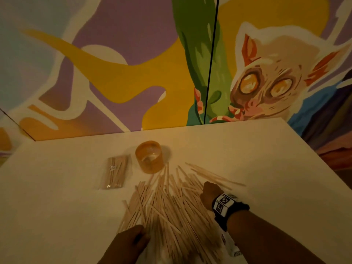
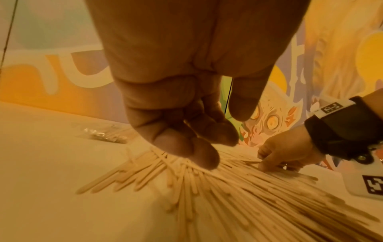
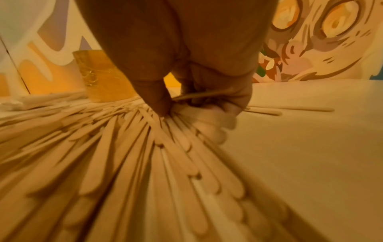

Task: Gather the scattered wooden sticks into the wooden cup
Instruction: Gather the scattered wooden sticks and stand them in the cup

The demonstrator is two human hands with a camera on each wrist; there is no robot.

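A big heap of thin wooden sticks (image 1: 167, 208) is spread over the white table (image 1: 266, 168), with a few strays (image 1: 213, 174) out to the right. Just behind the heap stands the amber cup (image 1: 149, 157), upright; in the right wrist view the cup (image 3: 103, 77) is at the left. My right hand (image 1: 207, 191) is on the heap's right edge. There the right hand (image 3: 192, 104) pinches some sticks (image 3: 199, 95) between thumb and curled fingers. My left hand (image 1: 133, 241) hovers at the heap's near left edge. The left hand (image 2: 223, 137) has loosely curled fingers and holds nothing.
A clear packet of sticks (image 1: 115, 172) lies left of the cup. A white marker card (image 1: 231, 244) lies under my right forearm. A painted wall (image 1: 114, 73) rises directly behind the table, whose right edge slants off to the right.
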